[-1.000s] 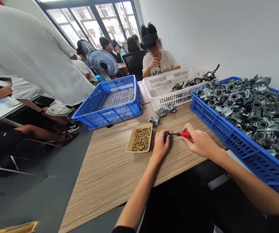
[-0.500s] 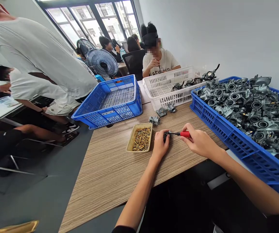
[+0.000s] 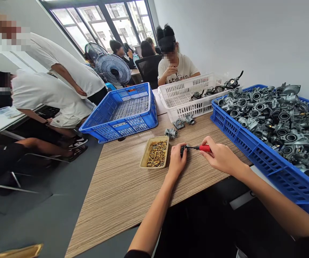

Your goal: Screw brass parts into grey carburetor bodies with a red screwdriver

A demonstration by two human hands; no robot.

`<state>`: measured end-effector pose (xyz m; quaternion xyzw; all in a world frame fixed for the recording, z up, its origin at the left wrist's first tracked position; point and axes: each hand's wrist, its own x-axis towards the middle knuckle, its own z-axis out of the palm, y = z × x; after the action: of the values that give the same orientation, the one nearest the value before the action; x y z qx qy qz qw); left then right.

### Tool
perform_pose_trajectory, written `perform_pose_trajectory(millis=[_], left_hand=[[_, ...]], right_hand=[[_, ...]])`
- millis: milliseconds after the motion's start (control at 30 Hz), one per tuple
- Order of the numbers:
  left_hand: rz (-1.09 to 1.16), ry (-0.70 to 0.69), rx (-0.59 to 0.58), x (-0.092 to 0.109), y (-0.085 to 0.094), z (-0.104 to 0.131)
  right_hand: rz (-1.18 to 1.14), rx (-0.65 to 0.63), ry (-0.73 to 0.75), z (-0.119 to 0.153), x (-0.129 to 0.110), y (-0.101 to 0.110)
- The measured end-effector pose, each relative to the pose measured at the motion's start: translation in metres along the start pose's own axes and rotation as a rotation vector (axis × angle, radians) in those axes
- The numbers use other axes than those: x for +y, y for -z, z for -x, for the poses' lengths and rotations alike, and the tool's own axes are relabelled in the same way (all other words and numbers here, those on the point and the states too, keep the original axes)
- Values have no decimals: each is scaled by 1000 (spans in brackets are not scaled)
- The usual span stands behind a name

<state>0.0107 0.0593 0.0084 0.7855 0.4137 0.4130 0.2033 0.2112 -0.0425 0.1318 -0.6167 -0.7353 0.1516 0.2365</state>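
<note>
My left hand (image 3: 178, 157) is closed round a small dark carburetor (image 3: 184, 148), pressing it to the wooden table; the fingers hide much of the part. In my right hand (image 3: 219, 154) is a screwdriver with a red handle (image 3: 204, 148). Its dark shaft (image 3: 194, 147) points left and its tip meets the carburetor. Just left of my left hand stands a small tan tray (image 3: 142, 163) full of brass-coloured jets (image 3: 157, 154). Behind it lie several loose grey carburetor bodies (image 3: 171, 133).
A blue crate (image 3: 253, 150) heaped with carburetor bodies flanks my right arm. At the back stand a white basket (image 3: 192, 111) with some carburetors and another blue crate (image 3: 119, 130). A co-worker (image 3: 179, 66) sits across the table (image 3: 111, 190). Other people (image 3: 49, 89) are at the left.
Both of my hands, the carburetor and the screwdriver keep nearly the same place. At the left, the standing person in white has shifted, with the head and an arm now in view.
</note>
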Motion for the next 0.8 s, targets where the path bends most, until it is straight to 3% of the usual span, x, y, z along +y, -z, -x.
perform_pose_trajectory(millis=[800], left_hand=[[-28,7,33,-3,0,-1]], right_hand=[[-5,-11,-3,-1,-1,-2]])
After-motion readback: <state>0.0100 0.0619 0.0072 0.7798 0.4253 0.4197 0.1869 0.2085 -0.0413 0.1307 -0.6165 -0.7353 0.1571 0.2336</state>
